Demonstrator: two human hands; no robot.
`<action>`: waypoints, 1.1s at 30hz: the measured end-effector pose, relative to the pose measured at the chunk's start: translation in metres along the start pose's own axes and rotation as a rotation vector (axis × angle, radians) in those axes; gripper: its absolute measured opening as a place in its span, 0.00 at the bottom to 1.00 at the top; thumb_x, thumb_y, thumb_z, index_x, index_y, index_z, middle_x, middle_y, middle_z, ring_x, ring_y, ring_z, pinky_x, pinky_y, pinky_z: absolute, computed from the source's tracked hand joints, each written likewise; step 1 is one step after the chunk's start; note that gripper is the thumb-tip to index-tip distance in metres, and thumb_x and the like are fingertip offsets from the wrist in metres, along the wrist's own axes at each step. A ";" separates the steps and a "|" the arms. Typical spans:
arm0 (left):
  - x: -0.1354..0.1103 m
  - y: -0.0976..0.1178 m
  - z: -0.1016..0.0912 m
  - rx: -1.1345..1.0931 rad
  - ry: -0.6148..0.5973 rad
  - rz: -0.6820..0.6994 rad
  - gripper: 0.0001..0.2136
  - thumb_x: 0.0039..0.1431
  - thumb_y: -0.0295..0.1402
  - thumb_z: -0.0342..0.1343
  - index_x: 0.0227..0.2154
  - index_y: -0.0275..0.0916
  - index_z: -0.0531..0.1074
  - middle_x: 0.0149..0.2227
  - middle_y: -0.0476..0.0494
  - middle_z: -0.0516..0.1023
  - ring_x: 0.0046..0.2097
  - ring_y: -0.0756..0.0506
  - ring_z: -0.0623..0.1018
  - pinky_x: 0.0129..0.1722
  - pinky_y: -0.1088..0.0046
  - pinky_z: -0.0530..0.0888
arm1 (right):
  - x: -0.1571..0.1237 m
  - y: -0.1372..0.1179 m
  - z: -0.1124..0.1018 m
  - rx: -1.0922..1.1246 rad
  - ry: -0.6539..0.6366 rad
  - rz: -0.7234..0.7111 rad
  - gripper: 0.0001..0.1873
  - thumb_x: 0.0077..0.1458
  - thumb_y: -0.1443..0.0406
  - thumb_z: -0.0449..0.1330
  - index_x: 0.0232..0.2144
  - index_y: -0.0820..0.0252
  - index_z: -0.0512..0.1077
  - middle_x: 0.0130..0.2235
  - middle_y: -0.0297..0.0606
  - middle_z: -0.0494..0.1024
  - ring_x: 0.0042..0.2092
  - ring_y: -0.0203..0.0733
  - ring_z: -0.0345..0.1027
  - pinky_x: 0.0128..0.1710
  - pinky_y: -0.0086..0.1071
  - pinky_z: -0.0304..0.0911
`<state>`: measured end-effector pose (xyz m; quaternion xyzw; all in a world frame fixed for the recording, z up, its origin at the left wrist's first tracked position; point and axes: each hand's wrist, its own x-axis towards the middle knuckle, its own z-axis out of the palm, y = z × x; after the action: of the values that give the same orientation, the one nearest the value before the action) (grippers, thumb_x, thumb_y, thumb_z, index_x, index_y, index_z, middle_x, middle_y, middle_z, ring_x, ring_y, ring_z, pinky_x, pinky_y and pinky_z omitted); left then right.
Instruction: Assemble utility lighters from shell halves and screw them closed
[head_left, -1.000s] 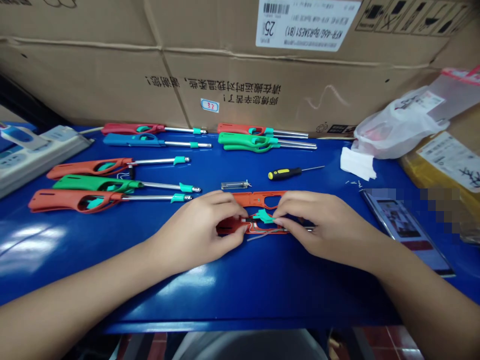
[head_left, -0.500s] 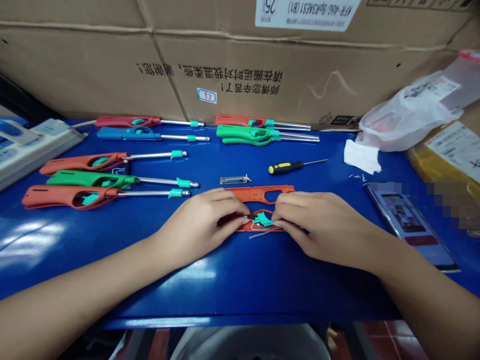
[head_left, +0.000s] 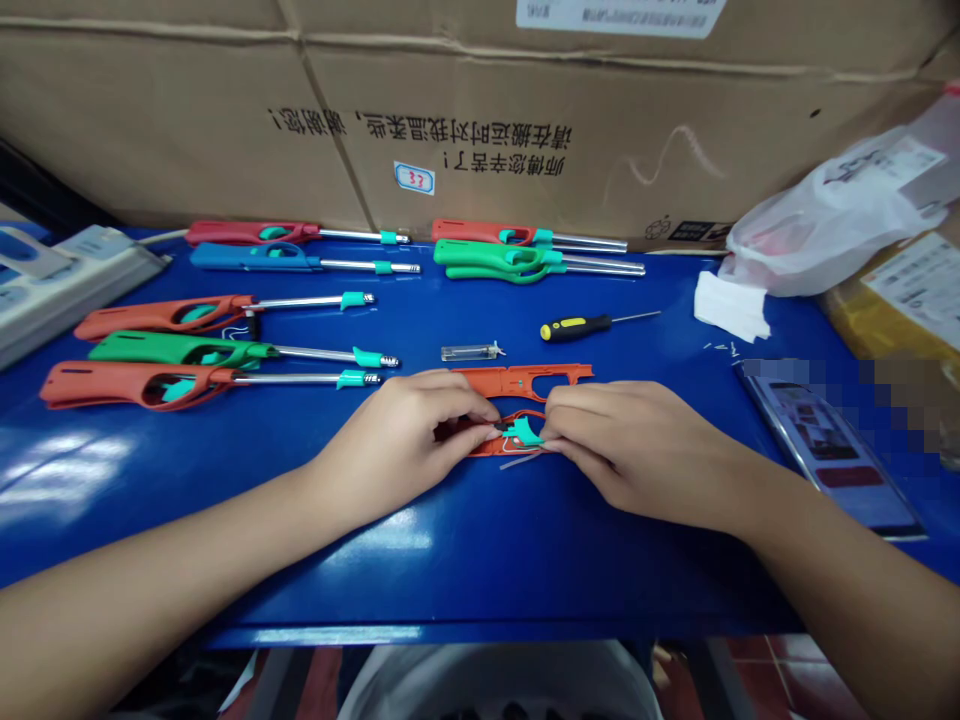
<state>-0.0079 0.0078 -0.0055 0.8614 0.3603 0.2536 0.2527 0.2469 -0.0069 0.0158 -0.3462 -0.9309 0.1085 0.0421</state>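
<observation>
An orange lighter half-shell [head_left: 491,449] lies in front of me with a teal trigger [head_left: 527,432] and thin wires in it. My left hand [head_left: 420,425] is closed in a pinch on a small black part [head_left: 501,427] at the trigger's left; the fingers cover most of it. From the right, my right hand [head_left: 615,440] pinches the trigger's right end. A thin clear tube [head_left: 519,461] sticks out below the shell. Just beyond my fingers lies the other orange half-shell [head_left: 517,379], its inner side up.
Behind the shells are a clear fuel tank [head_left: 469,352] and a yellow-black screwdriver [head_left: 576,328]. Several assembled lighters [head_left: 142,384] lie left and at the back. A phone [head_left: 829,450], white tissue [head_left: 731,305] and plastic bag [head_left: 817,240] are on the right; a power strip [head_left: 82,280] is left.
The view has tilted slightly, so the table appears a little higher. Both hands keep their pinch at the trigger and black part, with only slight finger movement.
</observation>
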 end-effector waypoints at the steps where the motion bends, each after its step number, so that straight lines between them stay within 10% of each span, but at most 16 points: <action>1: 0.000 0.000 0.000 -0.001 0.000 0.002 0.03 0.63 0.27 0.63 0.38 0.38 0.82 0.36 0.46 0.83 0.38 0.48 0.81 0.35 0.76 0.75 | 0.000 0.000 0.000 0.003 -0.003 0.003 0.10 0.66 0.70 0.53 0.36 0.58 0.73 0.37 0.35 0.77 0.37 0.41 0.70 0.35 0.35 0.58; 22: -0.001 0.000 0.002 0.090 -0.016 0.071 0.06 0.65 0.28 0.61 0.42 0.38 0.81 0.39 0.45 0.83 0.41 0.46 0.81 0.39 0.71 0.77 | -0.008 0.003 -0.005 0.037 -0.035 0.007 0.12 0.68 0.68 0.54 0.36 0.57 0.78 0.39 0.34 0.80 0.37 0.40 0.72 0.36 0.36 0.61; 33: -0.003 0.004 -0.004 0.519 -0.111 0.385 0.14 0.72 0.31 0.50 0.51 0.40 0.80 0.46 0.39 0.82 0.44 0.39 0.82 0.37 0.63 0.81 | 0.004 0.009 -0.003 0.642 0.003 0.379 0.07 0.61 0.63 0.63 0.34 0.53 0.82 0.36 0.31 0.82 0.33 0.34 0.69 0.31 0.31 0.60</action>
<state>-0.0099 0.0035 -0.0009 0.9618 0.2292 0.1492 -0.0087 0.2499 0.0032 0.0165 -0.4816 -0.7688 0.4003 0.1294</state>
